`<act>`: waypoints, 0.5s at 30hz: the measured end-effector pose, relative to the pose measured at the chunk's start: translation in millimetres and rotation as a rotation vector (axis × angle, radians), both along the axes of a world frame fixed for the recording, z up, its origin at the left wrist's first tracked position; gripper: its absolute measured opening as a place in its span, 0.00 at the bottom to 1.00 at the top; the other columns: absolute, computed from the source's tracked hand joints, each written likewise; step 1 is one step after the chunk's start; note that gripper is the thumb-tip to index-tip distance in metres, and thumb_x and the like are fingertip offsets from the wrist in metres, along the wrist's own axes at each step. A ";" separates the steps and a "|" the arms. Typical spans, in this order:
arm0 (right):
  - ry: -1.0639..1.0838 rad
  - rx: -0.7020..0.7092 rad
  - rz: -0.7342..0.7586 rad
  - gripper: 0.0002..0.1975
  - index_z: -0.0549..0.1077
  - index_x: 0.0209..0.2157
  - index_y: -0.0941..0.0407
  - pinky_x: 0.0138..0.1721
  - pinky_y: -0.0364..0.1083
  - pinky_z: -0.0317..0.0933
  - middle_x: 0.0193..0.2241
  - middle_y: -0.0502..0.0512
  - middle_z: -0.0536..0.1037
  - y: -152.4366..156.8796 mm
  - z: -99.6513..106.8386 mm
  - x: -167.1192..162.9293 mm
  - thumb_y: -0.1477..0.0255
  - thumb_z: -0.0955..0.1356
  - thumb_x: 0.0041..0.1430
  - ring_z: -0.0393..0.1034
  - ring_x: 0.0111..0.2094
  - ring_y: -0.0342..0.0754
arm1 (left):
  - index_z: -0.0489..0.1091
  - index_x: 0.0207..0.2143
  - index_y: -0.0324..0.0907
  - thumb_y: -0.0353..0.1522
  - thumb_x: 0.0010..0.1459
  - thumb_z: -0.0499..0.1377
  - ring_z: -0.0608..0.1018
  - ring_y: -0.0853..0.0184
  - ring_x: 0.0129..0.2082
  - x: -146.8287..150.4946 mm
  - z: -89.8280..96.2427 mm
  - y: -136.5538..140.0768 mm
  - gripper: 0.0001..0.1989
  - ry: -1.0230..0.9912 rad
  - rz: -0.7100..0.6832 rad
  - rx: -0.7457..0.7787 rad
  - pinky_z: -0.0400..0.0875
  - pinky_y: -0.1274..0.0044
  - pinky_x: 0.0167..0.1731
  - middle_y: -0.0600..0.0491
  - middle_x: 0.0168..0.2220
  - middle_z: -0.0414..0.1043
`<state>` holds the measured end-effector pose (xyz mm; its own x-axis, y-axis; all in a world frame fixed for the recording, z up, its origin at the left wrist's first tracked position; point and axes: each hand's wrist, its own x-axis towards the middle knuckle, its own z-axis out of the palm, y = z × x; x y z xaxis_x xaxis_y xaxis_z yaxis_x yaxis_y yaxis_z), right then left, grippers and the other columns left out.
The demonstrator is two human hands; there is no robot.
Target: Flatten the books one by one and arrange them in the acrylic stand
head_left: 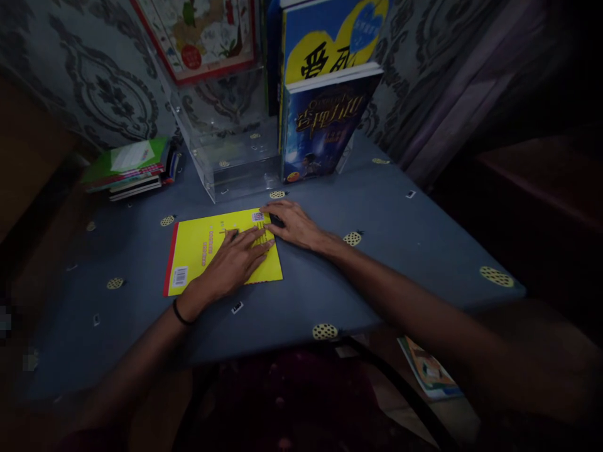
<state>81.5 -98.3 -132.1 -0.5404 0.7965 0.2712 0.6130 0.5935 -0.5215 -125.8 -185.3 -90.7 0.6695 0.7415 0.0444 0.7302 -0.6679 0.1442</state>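
A thin yellow booklet (195, 242) with a red spine lies closed and flat on the table, a barcode at its near left corner. My left hand (238, 258), with a black band at the wrist, rests palm down across its middle and right part, fingers stretched out toward the right edge. At the far right corner, my right hand (293, 225) touches the booklet by the printed square code. Its fingertips and thumb are apart, with a dark gap between them. Part of the cover's print is hidden under my hands.
Behind the booklet stands a clear acrylic rack (207, 166). A dark blue book (325, 125) and a blue-and-yellow book (306, 37) stand upright at its right. Several books (132, 164) are stacked at the table's (400, 251) back left. More books (431, 370) lie below the near edge.
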 end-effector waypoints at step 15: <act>-0.025 0.036 0.020 0.23 0.73 0.59 0.58 0.62 0.60 0.57 0.58 0.63 0.76 -0.9 1.1 -0.6 0.66 0.68 0.65 0.66 0.61 0.61 | 0.72 0.58 0.49 0.34 0.72 0.51 0.67 0.56 0.66 -4.8 4.3 -47.4 0.17 -0.117 -0.082 0.003 0.65 0.54 0.62 0.46 0.62 0.69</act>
<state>80.8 -99.2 -131.0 -0.5628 0.7755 0.2860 0.6132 0.6238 -0.4846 -130.6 -232.7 -86.4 0.7179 0.6843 0.1279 0.6513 -0.7252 0.2235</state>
